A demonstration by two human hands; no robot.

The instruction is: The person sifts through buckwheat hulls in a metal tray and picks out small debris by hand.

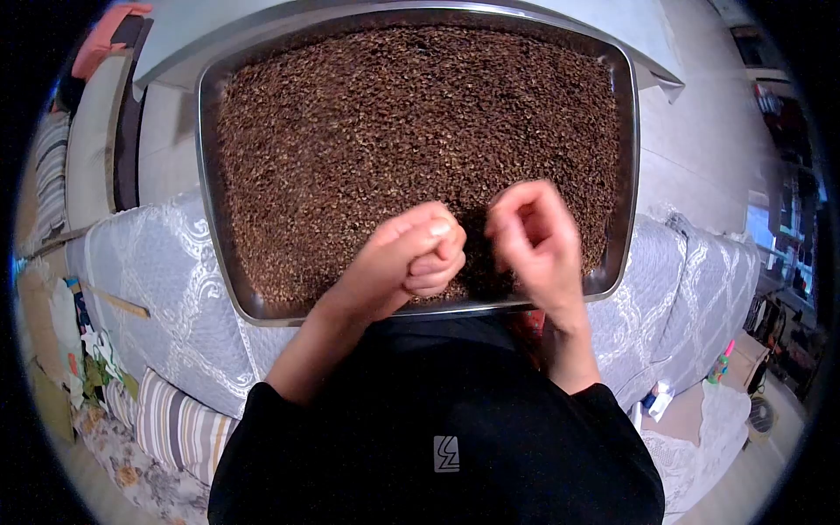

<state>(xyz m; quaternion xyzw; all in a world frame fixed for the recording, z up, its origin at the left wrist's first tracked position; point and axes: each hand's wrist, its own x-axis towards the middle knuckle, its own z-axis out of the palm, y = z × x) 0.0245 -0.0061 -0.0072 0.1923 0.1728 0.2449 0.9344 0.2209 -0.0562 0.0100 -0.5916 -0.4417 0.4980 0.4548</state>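
Note:
A large metal tray [632,175] full of small dark brown, husk-like dry pieces [394,122] lies in front of me. Over its near edge, my left hand [411,249] is closed in a fist with the thumb on top; what it holds, if anything, is hidden. To its right, my right hand [541,232] is curled, thumb and fingertips meeting in a pinch above the pieces. Motion blurs it a little, and I cannot make out anything between the fingertips. The two hands are apart.
The tray rests partly on a white table [179,48] at the far side. A grey patterned sofa cover [166,280] spreads on both sides of me. A striped cushion [179,420] lies at the lower left, and a pink-and-green bottle [723,363] stands at the right.

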